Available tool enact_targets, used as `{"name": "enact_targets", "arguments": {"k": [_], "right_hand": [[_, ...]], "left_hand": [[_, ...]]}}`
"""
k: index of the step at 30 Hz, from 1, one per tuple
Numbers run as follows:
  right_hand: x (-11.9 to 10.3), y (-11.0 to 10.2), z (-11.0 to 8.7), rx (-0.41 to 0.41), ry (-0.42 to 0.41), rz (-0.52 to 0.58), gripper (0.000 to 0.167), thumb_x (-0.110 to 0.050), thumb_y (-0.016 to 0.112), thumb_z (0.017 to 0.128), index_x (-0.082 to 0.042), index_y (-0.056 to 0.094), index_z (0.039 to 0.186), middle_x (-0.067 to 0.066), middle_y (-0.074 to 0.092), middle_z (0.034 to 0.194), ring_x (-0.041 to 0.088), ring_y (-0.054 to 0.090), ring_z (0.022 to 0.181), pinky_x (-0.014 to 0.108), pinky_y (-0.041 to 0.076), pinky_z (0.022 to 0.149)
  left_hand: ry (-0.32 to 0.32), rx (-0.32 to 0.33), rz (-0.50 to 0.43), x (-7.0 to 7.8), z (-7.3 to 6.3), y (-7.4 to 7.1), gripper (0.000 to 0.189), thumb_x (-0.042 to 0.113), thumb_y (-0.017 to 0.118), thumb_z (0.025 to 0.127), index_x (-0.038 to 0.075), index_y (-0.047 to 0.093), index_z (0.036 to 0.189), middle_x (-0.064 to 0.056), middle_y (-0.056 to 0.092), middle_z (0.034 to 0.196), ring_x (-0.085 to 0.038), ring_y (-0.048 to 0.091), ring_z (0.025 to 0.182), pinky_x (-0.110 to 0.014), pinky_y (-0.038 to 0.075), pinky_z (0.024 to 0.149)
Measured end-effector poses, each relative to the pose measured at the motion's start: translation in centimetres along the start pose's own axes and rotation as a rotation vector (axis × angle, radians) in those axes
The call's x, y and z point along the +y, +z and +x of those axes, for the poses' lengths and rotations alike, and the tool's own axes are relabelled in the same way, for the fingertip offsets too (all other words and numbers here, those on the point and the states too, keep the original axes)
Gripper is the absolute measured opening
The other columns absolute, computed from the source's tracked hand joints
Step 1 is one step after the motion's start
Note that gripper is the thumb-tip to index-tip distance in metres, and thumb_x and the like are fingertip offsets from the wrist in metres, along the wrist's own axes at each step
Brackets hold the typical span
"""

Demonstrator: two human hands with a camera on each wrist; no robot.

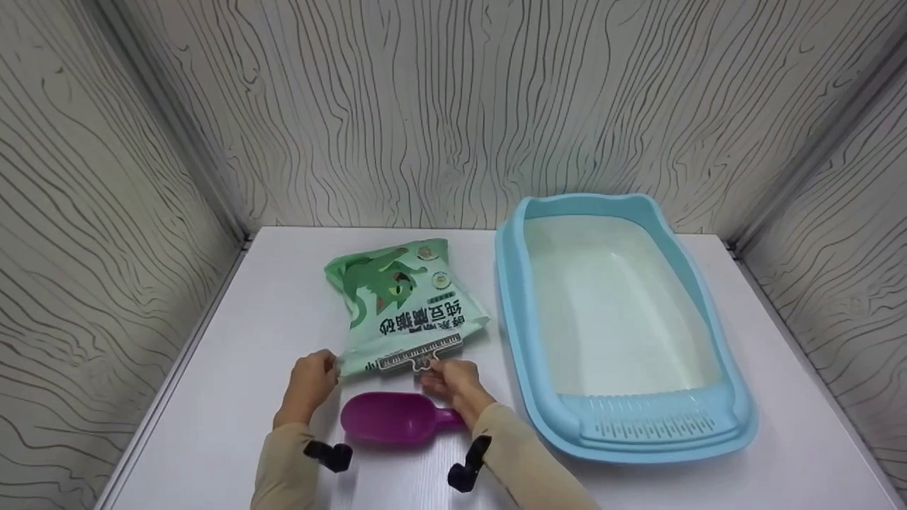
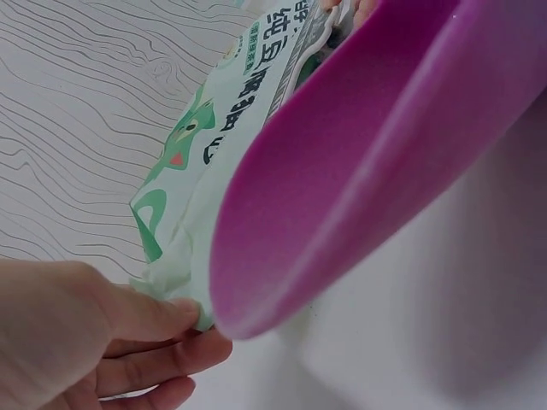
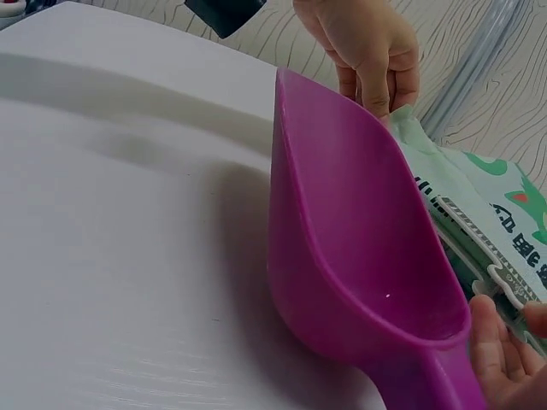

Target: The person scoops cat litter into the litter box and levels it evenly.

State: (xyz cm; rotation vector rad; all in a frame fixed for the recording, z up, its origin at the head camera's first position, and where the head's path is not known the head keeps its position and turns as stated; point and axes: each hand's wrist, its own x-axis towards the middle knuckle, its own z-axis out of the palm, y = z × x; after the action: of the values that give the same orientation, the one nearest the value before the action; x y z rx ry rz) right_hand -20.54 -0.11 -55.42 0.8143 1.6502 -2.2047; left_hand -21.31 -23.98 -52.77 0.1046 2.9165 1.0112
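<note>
A green bag of cat litter (image 1: 404, 283) lies on the table with its printing upside down. Across its near end sits a grey sealing clip (image 1: 419, 353) with a ruler-like pattern. My left hand (image 1: 310, 384) pinches the bag's near left corner; thumb and fingertips meet on the film in the left wrist view. At the clip's middle, my right hand (image 1: 457, 382) grips its handle between thumb and fingers. A purple scoop (image 1: 390, 419) rests just in front of the bag, its handle partly behind my right wrist.
To the right stands a large light-blue litter box (image 1: 528, 354) with a slotted front ledge (image 1: 652, 425). Patterned panels (image 1: 425, 113) close off the back and both sides of the white table (image 1: 234, 397).
</note>
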Motion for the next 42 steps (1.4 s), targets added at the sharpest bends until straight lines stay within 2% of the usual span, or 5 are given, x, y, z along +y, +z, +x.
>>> {"name": "enact_targets", "arguments": {"k": [13, 19, 30, 37, 42], "right_hand": [[0.0, -1.3, -1.0, -0.012, -0.005, -0.057, 0.018, 0.004, 0.056, 0.088, 0.013, 0.060, 0.103, 0.004, 0.065, 0.065, 0.010, 0.066, 0.056, 0.025, 0.061, 0.065], [-0.3, -1.7, -1.4, -0.010, -0.009, -0.048, 0.021, 0.001, 0.057, 0.089, 0.013, 0.061, 0.106, 0.005, 0.069, 0.067, 0.010, 0.067, 0.058, 0.025, 0.061, 0.067], [-0.6, -2.1, -2.0, -0.032, -0.010, -0.053, 0.027, -0.004, 0.059, 0.088, 0.011, 0.062, 0.110, 0.006, 0.071, 0.072, 0.012, 0.069, 0.062, 0.026, 0.061, 0.069], [-0.8, -2.3, -2.3, -0.033, -0.026, -0.054, 0.027, -0.004, 0.060, 0.086, 0.011, 0.062, 0.108, 0.005, 0.070, 0.071, 0.011, 0.068, 0.062, 0.026, 0.061, 0.069], [-0.7, -2.6, -2.5, -0.023, -0.044, -0.063, 0.029, -0.006, 0.059, 0.087, 0.012, 0.062, 0.109, 0.005, 0.070, 0.072, 0.011, 0.068, 0.062, 0.026, 0.061, 0.068]], "left_hand": [[-0.051, -0.024, 0.000, 0.0, -0.2, 0.0, 0.013, -0.004, 0.058, 0.087, -0.010, 0.065, 0.096, -0.019, 0.069, 0.082, -0.020, 0.062, 0.071, -0.031, 0.051, 0.061], [-0.035, -0.024, 0.014, 0.0, -0.1, 0.0, 0.015, -0.004, 0.058, 0.087, -0.011, 0.065, 0.097, -0.020, 0.069, 0.083, -0.022, 0.062, 0.072, -0.034, 0.052, 0.063], [-0.015, -0.003, 0.015, -0.1, 0.1, 0.1, 0.011, -0.004, 0.058, 0.086, -0.009, 0.065, 0.093, -0.018, 0.068, 0.079, -0.020, 0.061, 0.069, -0.032, 0.051, 0.061], [-0.035, -0.016, -0.006, -0.2, 0.0, 0.1, 0.012, -0.004, 0.057, 0.087, -0.009, 0.065, 0.094, -0.018, 0.068, 0.079, -0.019, 0.061, 0.068, -0.031, 0.051, 0.060], [-0.004, -0.008, -0.033, -0.3, -0.1, 0.1, 0.013, -0.005, 0.056, 0.088, -0.012, 0.063, 0.095, -0.020, 0.069, 0.081, -0.022, 0.065, 0.070, -0.033, 0.053, 0.061]]}}
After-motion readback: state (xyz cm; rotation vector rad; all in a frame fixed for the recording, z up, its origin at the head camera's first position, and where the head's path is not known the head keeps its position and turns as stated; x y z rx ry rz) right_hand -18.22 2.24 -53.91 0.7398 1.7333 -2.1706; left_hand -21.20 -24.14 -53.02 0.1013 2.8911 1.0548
